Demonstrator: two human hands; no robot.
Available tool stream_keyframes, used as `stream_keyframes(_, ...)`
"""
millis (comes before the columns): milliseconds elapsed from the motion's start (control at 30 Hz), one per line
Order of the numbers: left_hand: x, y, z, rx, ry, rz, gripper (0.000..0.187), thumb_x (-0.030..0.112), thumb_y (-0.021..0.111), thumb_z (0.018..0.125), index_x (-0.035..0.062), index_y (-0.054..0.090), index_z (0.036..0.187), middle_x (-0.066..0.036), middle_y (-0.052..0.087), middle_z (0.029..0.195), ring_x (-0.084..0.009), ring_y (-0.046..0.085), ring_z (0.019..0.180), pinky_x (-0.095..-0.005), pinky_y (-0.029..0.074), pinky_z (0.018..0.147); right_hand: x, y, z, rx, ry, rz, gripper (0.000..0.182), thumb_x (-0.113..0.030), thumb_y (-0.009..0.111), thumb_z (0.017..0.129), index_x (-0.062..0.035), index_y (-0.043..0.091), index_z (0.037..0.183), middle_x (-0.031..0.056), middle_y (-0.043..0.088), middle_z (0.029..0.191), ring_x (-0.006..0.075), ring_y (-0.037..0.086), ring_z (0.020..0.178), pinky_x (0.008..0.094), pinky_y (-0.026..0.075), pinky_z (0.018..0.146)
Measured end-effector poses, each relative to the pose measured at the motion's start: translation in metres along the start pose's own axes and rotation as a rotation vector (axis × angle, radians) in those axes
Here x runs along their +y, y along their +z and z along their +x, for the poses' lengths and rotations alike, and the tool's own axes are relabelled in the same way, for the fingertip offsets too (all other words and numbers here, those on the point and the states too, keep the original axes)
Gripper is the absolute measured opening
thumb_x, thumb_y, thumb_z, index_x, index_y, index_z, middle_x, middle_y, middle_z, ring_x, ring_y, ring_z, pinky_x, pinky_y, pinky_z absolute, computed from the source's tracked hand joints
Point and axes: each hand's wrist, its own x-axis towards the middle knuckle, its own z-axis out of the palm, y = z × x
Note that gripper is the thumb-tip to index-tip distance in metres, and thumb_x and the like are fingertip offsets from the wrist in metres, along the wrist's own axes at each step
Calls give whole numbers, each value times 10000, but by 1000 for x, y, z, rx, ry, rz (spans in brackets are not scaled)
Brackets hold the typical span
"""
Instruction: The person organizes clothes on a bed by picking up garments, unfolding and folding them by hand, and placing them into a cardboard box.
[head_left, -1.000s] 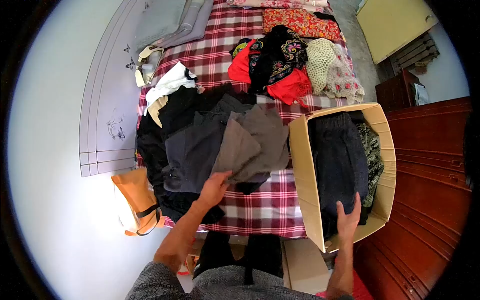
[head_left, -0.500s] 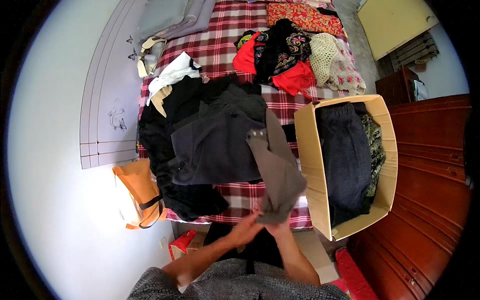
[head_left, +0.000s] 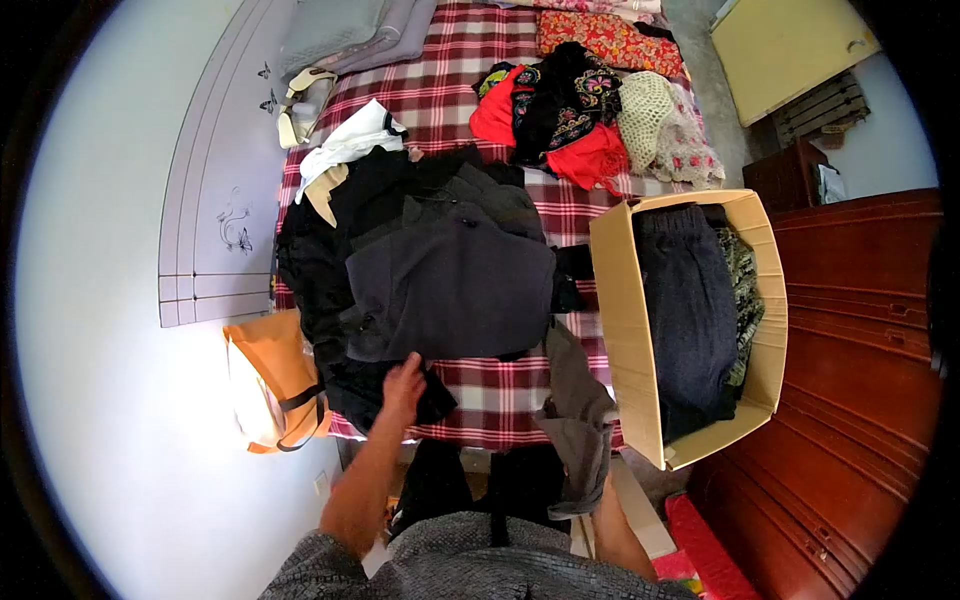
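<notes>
My left hand (head_left: 402, 380) rests on the black clothes (head_left: 385, 395) at the near edge of the bed, beside a dark grey garment (head_left: 455, 285) spread over the pile. A grey-brown garment (head_left: 578, 420) hangs down over the bed's edge. It drapes over my right hand, which is hidden under the cloth; only the forearm (head_left: 615, 530) shows. An open cardboard box (head_left: 620, 330) stands to the right, with dark folded clothes (head_left: 690, 310) and a patterned piece inside.
The bed has a red checked cover (head_left: 520, 395). Red, black and crocheted clothes (head_left: 590, 110) lie at the far end. An orange bag (head_left: 275, 385) hangs at the left of the bed. A dark wooden cabinet (head_left: 860, 380) stands at the right.
The grey-brown garment has been pulled off the pile toward me and now hangs over the bed edge. My left hand let go of it and moved left onto the black clothes.
</notes>
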Motion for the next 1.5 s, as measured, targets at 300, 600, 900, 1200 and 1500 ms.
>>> stream_keyframes(300, 71, 61, -13, -40, 79, -106, 521, 117, 740, 842, 76, 528, 1315, -95, 521, 1344, -305, 496, 1237, -471, 385, 1054, 9, 3, -8, 68, -75, -184, 462, -291, 531, 1036, -50, 486, 1427, 133, 621, 1278, 288, 631, 1101, 439, 542, 906)
stream_keyframes(600, 56, 38, -179, -819, 504, 1205, 441, 304, 674, 924, 69, 615, 1292, -189, 559, 1383, -349, 507, 1293, -448, 378, 1114, 29, 125, -16, -81, -153, -298, 419, -254, 555, 1024, -98, 517, 1412, 123, 651, 1232, 275, 651, 1079, 448, 568, 879)
stream_keyframes(900, 54, 18, -245, -1288, 477, 1104, 1223, 299, 950, 637, 70, 179, 1559, -240, 163, 1638, -356, 209, 1516, -450, 211, 1225, 37, 222, -52, -267, -256, -664, 473, -191, 584, 1010, -33, 465, 1440, 125, 617, 1314, 247, 631, 1147, 382, 548, 947)
stream_keyframes(1200, 69, 49, -264, -983, 271, 719, 1113, 194, 870, 777, 14, 103, 1563, -228, 423, 1480, -309, 455, 1352, -413, 386, 1117, 54, 234, -83, -298, -329, -717, 478, -128, 618, 984, -10, 482, 1427, 110, 610, 1338, 215, 626, 1150, 343, 526, 978)
stream_keyframes(1500, 51, 45, -268, -1041, 283, 450, 756, 72, 754, 894, -7, 308, 1500, -130, 502, 1440, -225, 499, 1303, -364, 398, 1106, 59, 224, -106, -287, -434, -505, 488, -142, 600, 1002, -21, 463, 1454, 102, 613, 1342, 205, 628, 1155, 355, 525, 983)
